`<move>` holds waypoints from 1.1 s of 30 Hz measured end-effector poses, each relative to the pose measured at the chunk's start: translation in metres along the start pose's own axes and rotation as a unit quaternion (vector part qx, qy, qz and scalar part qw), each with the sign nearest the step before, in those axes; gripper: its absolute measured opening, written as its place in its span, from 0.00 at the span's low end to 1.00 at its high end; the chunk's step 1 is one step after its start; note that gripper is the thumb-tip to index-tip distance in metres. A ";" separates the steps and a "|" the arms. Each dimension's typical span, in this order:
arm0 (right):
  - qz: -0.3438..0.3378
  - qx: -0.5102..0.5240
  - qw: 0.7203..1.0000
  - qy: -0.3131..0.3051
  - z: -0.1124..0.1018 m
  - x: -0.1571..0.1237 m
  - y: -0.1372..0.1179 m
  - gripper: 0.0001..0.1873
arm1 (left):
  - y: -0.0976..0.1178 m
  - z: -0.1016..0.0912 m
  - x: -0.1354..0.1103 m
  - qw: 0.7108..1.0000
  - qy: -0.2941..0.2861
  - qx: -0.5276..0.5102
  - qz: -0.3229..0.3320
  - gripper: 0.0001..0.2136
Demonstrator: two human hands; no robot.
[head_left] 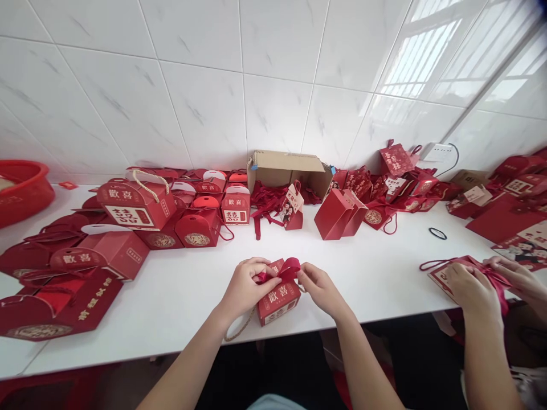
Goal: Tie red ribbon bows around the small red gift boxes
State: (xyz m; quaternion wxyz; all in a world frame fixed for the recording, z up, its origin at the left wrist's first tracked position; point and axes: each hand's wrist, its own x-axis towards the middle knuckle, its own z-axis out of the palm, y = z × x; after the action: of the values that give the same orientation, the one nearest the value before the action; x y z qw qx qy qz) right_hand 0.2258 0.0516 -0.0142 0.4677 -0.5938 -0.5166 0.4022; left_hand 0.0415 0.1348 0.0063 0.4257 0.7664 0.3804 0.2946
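Note:
A small red gift box (278, 302) with gold lettering rests near the table's front edge, between my two hands. Across its top runs a red ribbon (290, 267), raised in a loop. My left hand (250, 287) is closed on the ribbon at the box's left side, thumb pressed over the top. On the other side, my right hand (318, 287) pinches the ribbon loop between thumb and finger. A twisted cord handle (240, 329) hangs out to the left of the box. The box's far side is partly covered by my fingers and the ribbon.
Red gift boxes (102, 250) are piled at left, beside a red basin (21, 191). An open cardboard carton (290, 162) of red ribbons stands at the wall. More boxes (339, 213) sit at right. A co-worker's hands (474, 290) hold another ribboned box near a black hair tie (437, 233).

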 end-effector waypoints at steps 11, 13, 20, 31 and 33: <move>-0.075 -0.141 0.985 0.061 0.020 -0.009 -0.007 0.17 | -0.007 0.004 0.001 0.998 0.039 0.039 -0.004 0.05; -0.097 -0.171 0.977 0.087 0.024 -0.013 -0.006 0.16 | -0.008 0.005 0.001 0.998 0.040 0.043 -0.004 0.05; -0.106 -0.131 0.980 0.109 0.024 -0.020 0.003 0.16 | -0.010 0.006 0.001 0.998 0.037 0.041 0.003 0.05; -0.082 -0.045 0.992 0.089 0.021 -0.035 0.016 0.13 | -0.008 0.004 0.000 1.000 0.021 0.003 0.002 0.06; -0.087 -0.040 0.992 0.088 0.020 -0.038 0.018 0.13 | -0.009 0.004 0.000 1.000 0.020 -0.001 -0.002 0.07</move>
State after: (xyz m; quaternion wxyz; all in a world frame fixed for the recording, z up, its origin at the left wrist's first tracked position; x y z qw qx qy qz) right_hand 0.2054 0.0165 -0.0365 0.5204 -0.5975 -0.5392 0.2854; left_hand 0.0421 0.1359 -0.0032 0.4198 0.7590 0.3899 0.3092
